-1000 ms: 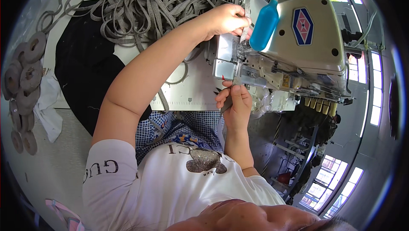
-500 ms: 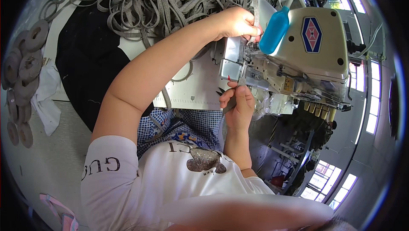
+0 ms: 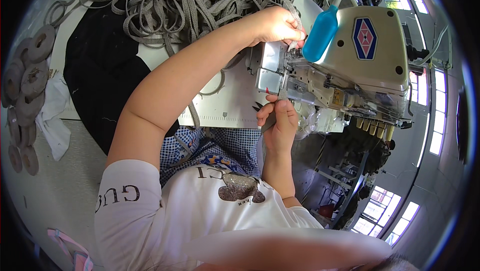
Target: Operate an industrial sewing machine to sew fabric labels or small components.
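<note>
A narrow grey woven strap (image 3: 283, 94) ran through the silver metal bed (image 3: 272, 79) of a cream-coloured sewing machine (image 3: 380, 66), and I could see both of the person's hands on it. At twelve o'clock from the bed, the left hand (image 3: 277, 25) closed thumb and fingers around it, the strap crossing the fingertips and rising beyond them. At six o'clock, the right hand (image 3: 281, 121) pinched it between thumb and forefinger, the remaining fingers curled; the strap lay against the thumb tip and emerged toward the bed. Held from both sides, it seemed meant to stay straight and flat there. Dark pointed tips (image 3: 257, 106) showed beside the right fingers, though I couldn't tell what they belonged to. A bright blue, rounded plastic cylinder (image 3: 321, 33) hung at one o'clock. A tangled heap of grey woven strap (image 3: 200, 6) sat at eleven, probably placed within easy drawing distance. Black cloth (image 3: 100, 66) draped the white tabletop (image 3: 230, 107) at nine, and farther out lay flat, ring-shaped grey rolls (image 3: 41, 44).
</note>
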Tool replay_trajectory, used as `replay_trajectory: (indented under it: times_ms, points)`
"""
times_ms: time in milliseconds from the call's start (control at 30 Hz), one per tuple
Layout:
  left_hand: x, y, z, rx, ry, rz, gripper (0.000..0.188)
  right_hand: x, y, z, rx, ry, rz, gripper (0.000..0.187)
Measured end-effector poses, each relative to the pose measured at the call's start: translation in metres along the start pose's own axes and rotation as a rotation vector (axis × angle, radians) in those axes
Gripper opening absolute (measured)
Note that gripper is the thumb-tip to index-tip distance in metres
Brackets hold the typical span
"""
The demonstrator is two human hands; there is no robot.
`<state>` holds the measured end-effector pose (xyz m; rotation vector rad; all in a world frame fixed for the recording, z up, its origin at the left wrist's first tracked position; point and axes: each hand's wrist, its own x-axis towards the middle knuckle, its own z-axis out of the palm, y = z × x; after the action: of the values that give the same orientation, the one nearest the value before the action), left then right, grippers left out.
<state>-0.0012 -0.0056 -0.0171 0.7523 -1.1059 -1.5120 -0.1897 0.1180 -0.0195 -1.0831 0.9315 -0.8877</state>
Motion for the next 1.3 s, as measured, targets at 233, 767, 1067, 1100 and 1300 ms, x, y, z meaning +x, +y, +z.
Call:
replay_trajectory:
  times_ms: [233, 767, 1067, 1100, 1300]
  points:
    - [0.0002, -0.0001, 0.0004, 0.031, 0.006, -0.018, 0.019, 0.0004, 0.0016, -0.0006, 0.0, 0.005, 0.002, 0.03]
    - [0.0004, -0.0006, -0.0002, 0.025, -0.019, 0.019, 0.016, 0.0003, -0.0001, -0.0008, 0.031, 0.003, 0.014, 0.03]
    - [-0.004, 0.0058, 0.0016, 0.06, -0.018, -0.037, 0.021, -0.0006, -0.0006, -0.0027, -0.009, -0.011, 0.016, 0.03]
    - [-0.0046, 0.0067, 0.0019, 0.088, -0.026, -0.06, 0.027, -0.0006, -0.0004, -0.0028, -0.013, -0.013, 0.012, 0.03]
    - [-0.006, 0.0061, 0.0033, -0.001, 0.009, -0.056, 0.017, -0.0014, 0.0004, -0.0002, -0.047, -0.01, -0.014, 0.03]
